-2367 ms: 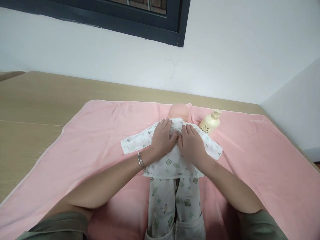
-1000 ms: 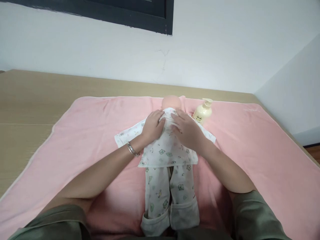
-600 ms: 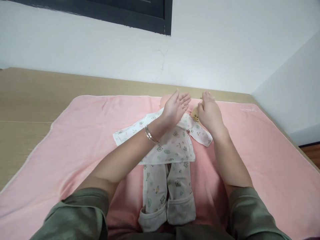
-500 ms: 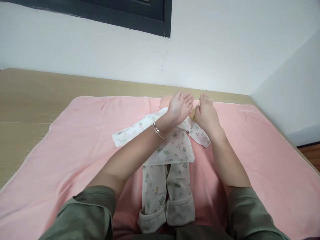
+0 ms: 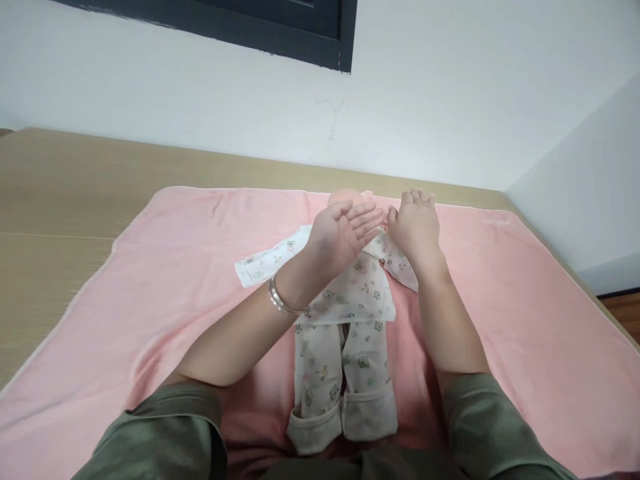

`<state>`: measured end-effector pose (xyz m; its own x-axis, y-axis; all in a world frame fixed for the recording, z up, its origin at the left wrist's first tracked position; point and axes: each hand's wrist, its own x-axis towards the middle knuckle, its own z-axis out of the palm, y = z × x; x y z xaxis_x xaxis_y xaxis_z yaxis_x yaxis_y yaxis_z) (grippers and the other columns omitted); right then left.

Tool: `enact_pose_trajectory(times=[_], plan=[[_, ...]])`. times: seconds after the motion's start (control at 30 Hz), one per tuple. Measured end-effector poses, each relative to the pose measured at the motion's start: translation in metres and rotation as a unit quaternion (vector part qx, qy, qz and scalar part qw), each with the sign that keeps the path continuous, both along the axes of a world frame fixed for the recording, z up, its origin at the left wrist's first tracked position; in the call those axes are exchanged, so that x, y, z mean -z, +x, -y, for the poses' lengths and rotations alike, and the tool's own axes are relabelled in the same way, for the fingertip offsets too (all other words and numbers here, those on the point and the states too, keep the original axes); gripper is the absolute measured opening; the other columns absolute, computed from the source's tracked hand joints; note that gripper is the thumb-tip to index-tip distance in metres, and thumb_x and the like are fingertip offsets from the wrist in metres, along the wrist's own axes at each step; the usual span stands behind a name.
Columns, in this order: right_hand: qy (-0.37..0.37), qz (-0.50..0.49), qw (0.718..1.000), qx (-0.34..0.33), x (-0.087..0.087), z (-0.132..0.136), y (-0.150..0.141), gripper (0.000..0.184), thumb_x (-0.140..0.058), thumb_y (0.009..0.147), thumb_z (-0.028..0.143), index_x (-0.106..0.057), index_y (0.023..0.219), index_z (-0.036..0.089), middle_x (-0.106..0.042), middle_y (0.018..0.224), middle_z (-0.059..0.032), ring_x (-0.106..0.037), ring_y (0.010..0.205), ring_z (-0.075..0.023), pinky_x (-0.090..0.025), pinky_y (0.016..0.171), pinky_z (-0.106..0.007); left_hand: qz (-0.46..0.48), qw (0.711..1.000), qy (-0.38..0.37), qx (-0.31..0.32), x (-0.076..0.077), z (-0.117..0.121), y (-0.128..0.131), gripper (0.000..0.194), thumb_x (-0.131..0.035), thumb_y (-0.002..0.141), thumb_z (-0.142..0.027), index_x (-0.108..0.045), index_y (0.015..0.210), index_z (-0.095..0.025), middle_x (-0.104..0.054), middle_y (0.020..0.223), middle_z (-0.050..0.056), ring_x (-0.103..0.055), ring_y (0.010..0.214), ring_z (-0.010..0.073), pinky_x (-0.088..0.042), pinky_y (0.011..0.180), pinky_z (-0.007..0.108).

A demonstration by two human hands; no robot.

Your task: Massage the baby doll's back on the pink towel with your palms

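My left hand (image 5: pixel 343 233) is held palm up above the doll's chest, its fingers stretched out flat. Facing it, my right hand (image 5: pixel 414 227) shows its back, with the fingers curled away from me; whatever lies inside them is mostly hidden. Only a small orange-yellow bit shows below the right thumb. Beneath both hands a doll lies on its back, its peach head (image 5: pixel 345 197) partly covered by my left hand. The doll wears a white printed top (image 5: pixel 350 297) and matching trousers (image 5: pixel 367 360) with turned-up cuffs.
A pink blanket (image 5: pixel 190 267) with a pale edge is spread under the doll on a wooden surface (image 5: pixel 65 173). Behind it rises a white wall (image 5: pixel 430 100) with a dark frame (image 5: pixel 280 33) at the top.
My left hand has moved slightly left and nearer to me, its palm turned more upward. The right hand has tilted, and the yellow thing beside its thumb is now mostly out of sight.
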<state>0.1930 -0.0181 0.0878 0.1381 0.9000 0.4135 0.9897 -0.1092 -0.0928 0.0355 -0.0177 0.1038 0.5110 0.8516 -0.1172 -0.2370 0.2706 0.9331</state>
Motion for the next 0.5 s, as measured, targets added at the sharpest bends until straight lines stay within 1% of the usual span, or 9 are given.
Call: enact_pose_trajectory(times=[0.07,0.1,0.13,0.2,0.27,0.33,0.37,0.43,0.5], plan=[[0.001,0.003,1.0,-0.006,0.007,0.001,0.002,0.052,-0.04,0.093,0.025,-0.049,0.134,-0.007,-0.048,0.145,-0.0315,-0.04,0.142,-0.0403,-0.025,0.118,-0.061,0.013,0.998,-0.059,0.005,-0.007,0.015,-0.013,0.059,-0.021,0.096,-0.035,-0.051,0.137,-0.007,-0.062,0.136,0.016,-0.058,0.13,0.0281,-0.05,0.111,0.046],[-0.003,0.004,1.0,-0.007,0.011,0.002,0.004,0.056,-0.041,0.093,0.026,-0.044,0.139,-0.006,-0.042,0.15,-0.0312,-0.036,0.144,-0.0404,-0.023,0.119,-0.062,0.017,0.997,-0.073,0.01,-0.011,0.021,-0.017,0.058,-0.022,0.095,-0.034,-0.053,0.136,-0.006,-0.063,0.134,0.016,-0.059,0.129,0.0289,-0.05,0.111,0.047],[-0.012,0.003,1.0,-0.006,0.013,0.004,0.005,0.06,-0.044,0.093,0.028,-0.04,0.143,-0.005,-0.036,0.154,-0.031,-0.031,0.147,-0.041,-0.021,0.119,-0.064,0.018,0.997,-0.074,0.012,-0.014,0.026,-0.021,0.058,-0.022,0.095,-0.033,-0.054,0.135,-0.006,-0.064,0.133,0.015,-0.059,0.129,0.0295,-0.05,0.111,0.048],[-0.032,-0.002,0.999,0.0,0.012,0.009,0.005,0.067,-0.048,0.092,0.031,-0.034,0.146,-0.005,-0.025,0.159,-0.0313,-0.019,0.151,-0.0437,-0.017,0.119,-0.067,-0.003,0.999,-0.044,0.006,-0.018,0.033,-0.027,0.057,-0.021,0.096,-0.032,-0.055,0.134,-0.008,-0.066,0.131,0.014,-0.058,0.13,0.0299,-0.051,0.109,0.05],[-0.042,-0.018,0.999,-0.012,0.006,0.018,-0.002,0.065,-0.046,0.094,0.035,-0.037,0.146,-0.003,-0.022,0.161,-0.0301,-0.012,0.152,-0.045,-0.015,0.117,-0.071,-0.039,0.999,-0.011,-0.025,-0.019,0.038,-0.03,0.056,-0.02,0.096,-0.031,-0.055,0.135,-0.011,-0.065,0.133,0.012,-0.056,0.133,0.0294,-0.052,0.107,0.052],[-0.038,-0.049,0.996,-0.059,-0.005,0.033,-0.017,0.056,-0.036,0.099,0.037,-0.043,0.145,0.006,-0.026,0.161,-0.0244,-0.013,0.153,-0.0418,-0.016,0.117,-0.072,-0.073,0.996,0.006,-0.052,-0.017,0.043,-0.029,0.056,-0.017,0.098,-0.032,-0.053,0.136,-0.014,-0.062,0.138,0.01,-0.051,0.137,0.0289,-0.052,0.106,0.053],[-0.04,-0.069,0.993,-0.092,-0.01,0.042,-0.027,0.053,-0.03,0.101,0.037,-0.043,0.145,0.012,-0.029,0.161,-0.02,-0.016,0.153,-0.0382,-0.018,0.118,-0.07,-0.083,0.995,0.007,-0.057,-0.016,0.046,-0.027,0.056,-0.015,0.099,-0.034,-0.053,0.136,-0.015,-0.062,0.137,0.011,-0.051,0.137,0.0289,-0.052,0.106,0.053],[-0.05,-0.103,0.979,-0.168,-0.016,0.063,-0.05,0.053,-0.023,0.102,0.035,-0.037,0.151,0.018,-0.034,0.16,-0.0138,-0.018,0.154,-0.0313,-0.02,0.121,-0.064,-0.084,0.995,-0.002,-0.058,-0.018,0.054,-0.024,0.055,-0.016,0.1,-0.036,-0.054,0.133,-0.014,-0.067,0.128,0.011,-0.053,0.135,0.029,-0.052,0.107,0.052],[-0.053,-0.12,0.962,-0.24,-0.018,0.086,-0.072,0.057,-0.021,0.102,0.035,-0.03,0.154,0.017,-0.035,0.16,-0.0116,-0.015,0.155,-0.0272,-0.021,0.124,-0.059,-0.055,0.997,-0.03,-0.055,-0.024,0.063,-0.023,0.054,-0.017,0.101,-0.035,-0.056,0.131,-0.013,-0.071,0.117,0.01,-0.057,0.13,0.0282,-0.053,0.107,0.049]])
